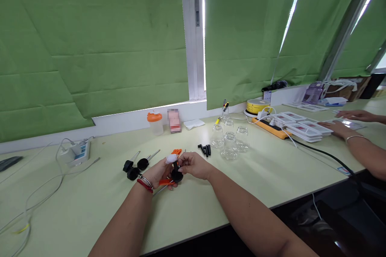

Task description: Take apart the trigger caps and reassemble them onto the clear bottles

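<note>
Clear glass jars [229,141] stand mid-table; left of them short black tubes [205,149], behind them a yellow reel [256,107], far left a power strip [75,152]

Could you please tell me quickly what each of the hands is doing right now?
Left hand: closed on the round black plastic knob, bandaged finger above.
Right hand: closed, pinching the same knob's top.

Obstacles ahead of me: black pump heads [134,167] left, glass jars [229,141] right; near table [90,204] open.
</note>
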Motion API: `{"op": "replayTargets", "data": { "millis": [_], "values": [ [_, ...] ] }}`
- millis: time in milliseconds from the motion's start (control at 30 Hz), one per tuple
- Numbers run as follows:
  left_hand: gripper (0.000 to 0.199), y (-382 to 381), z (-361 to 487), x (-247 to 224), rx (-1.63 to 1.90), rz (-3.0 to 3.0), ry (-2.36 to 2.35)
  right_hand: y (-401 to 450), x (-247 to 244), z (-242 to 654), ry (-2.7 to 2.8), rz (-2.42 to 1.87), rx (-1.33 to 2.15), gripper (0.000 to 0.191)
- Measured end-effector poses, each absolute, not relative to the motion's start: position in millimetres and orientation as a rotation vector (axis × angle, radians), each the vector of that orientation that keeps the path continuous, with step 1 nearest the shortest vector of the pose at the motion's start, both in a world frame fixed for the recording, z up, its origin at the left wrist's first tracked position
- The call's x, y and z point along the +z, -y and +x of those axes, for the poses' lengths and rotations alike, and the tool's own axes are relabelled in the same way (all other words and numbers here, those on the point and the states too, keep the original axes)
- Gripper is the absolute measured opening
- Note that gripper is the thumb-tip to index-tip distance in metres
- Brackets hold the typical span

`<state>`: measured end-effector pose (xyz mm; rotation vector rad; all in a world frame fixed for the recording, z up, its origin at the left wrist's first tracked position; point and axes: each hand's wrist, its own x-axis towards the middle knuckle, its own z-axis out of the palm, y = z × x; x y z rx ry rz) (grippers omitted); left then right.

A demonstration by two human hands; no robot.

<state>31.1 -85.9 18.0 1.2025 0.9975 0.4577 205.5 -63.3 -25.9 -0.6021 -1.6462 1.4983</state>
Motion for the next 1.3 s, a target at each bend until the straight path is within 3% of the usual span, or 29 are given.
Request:
{"op": "replayTargets", "data": {
  "millis": [733,900,1300],
  "values": [
    [0.055,91,35,19,0.464,1.257,-1.020,63,-25,206,1.728,-0.586,1.458,0.021],
    [0.049,102,38,28,0.617,1.414,-1.024,63,-25,206,1.741,-0.600,1.405,0.019],
    [0.084,108,40,20,0.937,2.324,-1.471,66,-17,207,1.475,-0.454,1.406,0.026]
  ]
}}
